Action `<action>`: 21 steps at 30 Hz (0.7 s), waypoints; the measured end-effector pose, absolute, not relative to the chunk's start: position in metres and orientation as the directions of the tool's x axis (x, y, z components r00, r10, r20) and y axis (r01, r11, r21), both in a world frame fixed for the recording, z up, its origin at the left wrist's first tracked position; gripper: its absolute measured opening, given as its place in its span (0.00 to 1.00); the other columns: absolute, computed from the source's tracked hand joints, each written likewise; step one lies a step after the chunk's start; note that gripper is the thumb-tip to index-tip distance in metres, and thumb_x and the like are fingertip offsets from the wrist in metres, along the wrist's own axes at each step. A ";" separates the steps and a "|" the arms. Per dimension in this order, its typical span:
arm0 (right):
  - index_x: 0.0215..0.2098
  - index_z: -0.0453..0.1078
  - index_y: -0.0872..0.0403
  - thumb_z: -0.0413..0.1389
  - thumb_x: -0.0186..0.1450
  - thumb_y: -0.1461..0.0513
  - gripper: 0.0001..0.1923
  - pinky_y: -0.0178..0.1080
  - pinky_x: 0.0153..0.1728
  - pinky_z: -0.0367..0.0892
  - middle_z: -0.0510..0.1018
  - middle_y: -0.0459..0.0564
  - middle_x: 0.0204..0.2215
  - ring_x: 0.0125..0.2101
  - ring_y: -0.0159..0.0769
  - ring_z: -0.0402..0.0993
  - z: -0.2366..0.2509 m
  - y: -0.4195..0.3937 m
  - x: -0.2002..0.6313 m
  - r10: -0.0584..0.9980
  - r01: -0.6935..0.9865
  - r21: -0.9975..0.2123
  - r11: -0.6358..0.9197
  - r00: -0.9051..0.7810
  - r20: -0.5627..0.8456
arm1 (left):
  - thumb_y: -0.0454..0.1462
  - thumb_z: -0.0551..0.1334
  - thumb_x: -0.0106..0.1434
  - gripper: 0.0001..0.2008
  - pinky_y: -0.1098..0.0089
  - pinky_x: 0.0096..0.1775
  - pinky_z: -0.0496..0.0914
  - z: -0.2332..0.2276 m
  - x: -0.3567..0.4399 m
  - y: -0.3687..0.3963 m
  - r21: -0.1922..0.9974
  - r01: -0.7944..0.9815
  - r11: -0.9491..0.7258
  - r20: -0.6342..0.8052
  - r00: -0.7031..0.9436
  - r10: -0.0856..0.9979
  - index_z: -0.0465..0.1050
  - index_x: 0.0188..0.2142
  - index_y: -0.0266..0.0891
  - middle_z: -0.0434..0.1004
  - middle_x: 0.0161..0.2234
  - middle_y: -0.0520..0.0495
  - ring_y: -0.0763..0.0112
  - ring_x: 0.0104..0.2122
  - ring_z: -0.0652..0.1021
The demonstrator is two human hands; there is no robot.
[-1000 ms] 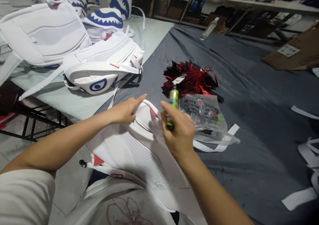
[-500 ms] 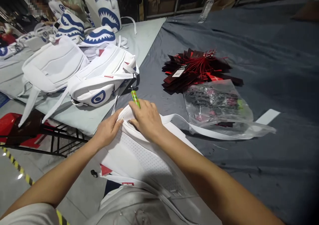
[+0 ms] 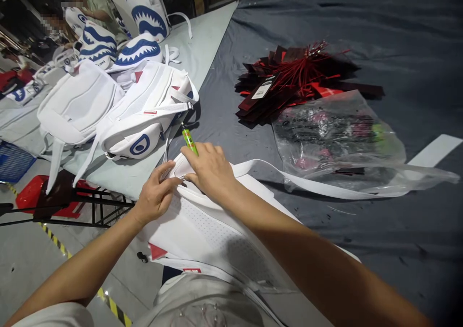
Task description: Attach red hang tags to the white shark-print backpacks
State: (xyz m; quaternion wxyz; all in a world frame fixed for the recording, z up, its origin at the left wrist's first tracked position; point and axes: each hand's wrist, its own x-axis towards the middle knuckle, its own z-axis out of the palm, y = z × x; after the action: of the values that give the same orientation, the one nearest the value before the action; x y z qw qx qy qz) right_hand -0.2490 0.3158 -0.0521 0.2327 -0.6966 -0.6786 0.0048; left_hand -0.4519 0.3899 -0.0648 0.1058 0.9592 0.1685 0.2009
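Hands both sit on the white backpack point(image 3: 213, 230) at the near desk point(image 3: 398, 230) edge. Right hand point(image 3: 210, 170) has its grip closed round a green lighter point(image 3: 189, 141) while pressing the bag's top; left hand point(image 3: 156, 197) pinches that same top edge, fingers together.

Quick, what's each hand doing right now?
Left hand: closed, pinching the top edge of the white backpack.
Right hand: closed on a green lighter, resting on the backpack.
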 end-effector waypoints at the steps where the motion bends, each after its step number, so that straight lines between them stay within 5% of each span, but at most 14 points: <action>1: 0.55 0.65 0.52 0.67 0.61 0.57 0.27 0.44 0.43 0.58 0.73 0.57 0.50 0.47 0.49 0.66 -0.053 0.316 -0.248 0.946 0.941 -0.337 0.032 0.080 0.313 | 0.28 0.53 0.64 0.16 0.51 0.62 0.67 -0.066 -0.451 0.390 0.266 0.306 -0.914 0.363 0.847 0.389 0.67 0.50 0.40 0.61 0.62 0.37 0.57 0.63 0.66; 5: 0.56 0.65 0.52 0.67 0.62 0.58 0.27 0.45 0.44 0.60 0.73 0.57 0.50 0.48 0.50 0.67 -0.057 0.317 -0.247 0.943 0.937 -0.347 0.038 0.081 0.323 | 0.29 0.55 0.65 0.15 0.53 0.60 0.68 -0.067 -0.444 0.389 0.237 0.368 -0.899 0.392 0.811 0.435 0.64 0.51 0.40 0.65 0.59 0.37 0.59 0.61 0.69; 10: 0.59 0.65 0.52 0.65 0.64 0.56 0.27 0.45 0.47 0.63 0.74 0.56 0.52 0.50 0.48 0.68 -0.050 0.312 -0.252 0.931 0.925 -0.377 0.046 0.098 0.353 | 0.29 0.55 0.63 0.22 0.56 0.56 0.72 -0.061 -0.451 0.386 0.123 0.339 -0.933 0.337 0.870 0.360 0.65 0.57 0.41 0.58 0.65 0.36 0.54 0.62 0.68; 15: 0.59 0.67 0.50 0.53 0.72 0.51 0.21 0.42 0.55 0.64 0.76 0.52 0.53 0.53 0.38 0.71 -0.041 0.279 -0.220 0.874 0.789 -0.591 0.167 0.158 0.459 | 0.30 0.56 0.64 0.29 0.54 0.49 0.76 -0.069 -0.464 0.392 0.016 0.318 -0.948 0.343 0.889 0.304 0.61 0.63 0.51 0.52 0.69 0.40 0.46 0.61 0.70; 18: 0.55 0.69 0.51 0.42 0.75 0.57 0.18 0.40 0.49 0.70 0.78 0.53 0.50 0.48 0.35 0.75 -0.048 0.222 -0.180 0.701 0.610 -0.781 0.135 0.498 0.511 | 0.30 0.56 0.64 0.30 0.53 0.48 0.77 -0.076 -0.466 0.393 0.022 0.294 -0.955 0.392 0.877 0.279 0.61 0.63 0.55 0.50 0.70 0.44 0.45 0.59 0.71; 21: 0.60 0.62 0.50 0.50 0.71 0.55 0.21 0.40 0.46 0.72 0.79 0.53 0.47 0.40 0.34 0.79 -0.066 0.151 -0.130 0.431 0.422 -0.905 0.061 0.806 0.405 | 0.29 0.56 0.64 0.31 0.50 0.55 0.73 -0.079 -0.465 0.392 0.034 0.262 -0.965 0.422 0.871 0.251 0.59 0.64 0.55 0.50 0.70 0.45 0.46 0.62 0.69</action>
State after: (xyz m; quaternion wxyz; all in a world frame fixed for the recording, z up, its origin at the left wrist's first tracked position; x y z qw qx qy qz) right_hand -0.1303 0.1513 -0.0660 0.6586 -0.6852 -0.3111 0.0033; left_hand -0.4647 0.3922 -0.0789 -0.0122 0.9672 0.1326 0.2163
